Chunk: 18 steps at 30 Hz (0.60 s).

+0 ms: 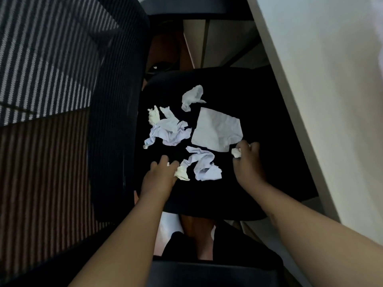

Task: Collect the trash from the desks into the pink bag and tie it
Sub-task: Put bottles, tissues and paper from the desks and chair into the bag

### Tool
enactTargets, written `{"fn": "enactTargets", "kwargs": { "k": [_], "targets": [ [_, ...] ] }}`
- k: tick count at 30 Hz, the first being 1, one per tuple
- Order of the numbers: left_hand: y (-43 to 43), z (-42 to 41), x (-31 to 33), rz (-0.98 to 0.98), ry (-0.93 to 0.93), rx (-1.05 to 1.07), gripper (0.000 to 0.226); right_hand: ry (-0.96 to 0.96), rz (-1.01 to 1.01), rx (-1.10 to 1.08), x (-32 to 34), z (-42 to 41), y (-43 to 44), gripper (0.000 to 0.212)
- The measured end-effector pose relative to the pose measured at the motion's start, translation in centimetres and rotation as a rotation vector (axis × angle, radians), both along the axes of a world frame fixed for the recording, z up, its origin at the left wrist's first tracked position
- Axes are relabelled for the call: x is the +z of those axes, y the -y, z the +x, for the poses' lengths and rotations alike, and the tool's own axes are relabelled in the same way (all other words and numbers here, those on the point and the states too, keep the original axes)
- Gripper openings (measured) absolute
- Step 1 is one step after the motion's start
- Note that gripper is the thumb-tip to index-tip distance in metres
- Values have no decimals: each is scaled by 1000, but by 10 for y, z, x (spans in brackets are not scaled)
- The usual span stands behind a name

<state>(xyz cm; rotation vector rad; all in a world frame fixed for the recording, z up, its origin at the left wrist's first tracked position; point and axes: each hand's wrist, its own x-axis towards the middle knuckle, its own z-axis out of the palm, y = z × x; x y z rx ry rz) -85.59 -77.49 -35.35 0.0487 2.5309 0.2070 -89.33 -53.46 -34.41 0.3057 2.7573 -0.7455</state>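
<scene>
- Clutching a small paper wad [236, 152], the right hand [247, 162] was closed.
- The left hand [160, 175] pinched a cream scrap [182, 173].
- Crumpled tissues [167, 129] lay on the black chair seat [259, 104].

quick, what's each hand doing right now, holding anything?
Left hand: closing on a small crumpled tissue on the chair seat.
Right hand: shut on a small paper wad.

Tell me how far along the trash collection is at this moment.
Done: nothing visibly bagged; no pink bag is in view. In hand: the right hand closes on a small paper wad, and the left hand pinches a yellowish scrap. Left: the flat sheet, a crumpled pile, a far tissue and a near twisted piece lie on the chair seat; bagging and tying remain.
</scene>
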Motion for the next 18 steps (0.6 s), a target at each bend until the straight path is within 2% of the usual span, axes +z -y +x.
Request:
{"fn": "enactTargets", "kwargs": {
  "k": [3,6,8,11,13,15,18],
  "targets": [
    [-3,-6,4,15,-60,120,29,-152,-87,134,21,1,29,21],
    [-4,-10,16,-38,-272,246,29,-72,-17,405,17,8,56,31],
    [-4,-14,21,-48,-401,248,32,23,12,531,1,13,64,32],
    [-5,-31,18,-1,-464,186,37,73,34,637,-19,17,69,26],
    [-7,-53,8,39,-457,147,34,68,47,698,-25,21,69,28],
    [-7,-79,-5,43,-363,125,35,80,6,666,-24,25,66,39],
    [-2,-101,-23,49,-167,159,53,71,-35,386,-11,11,58,42]
  ]
}}
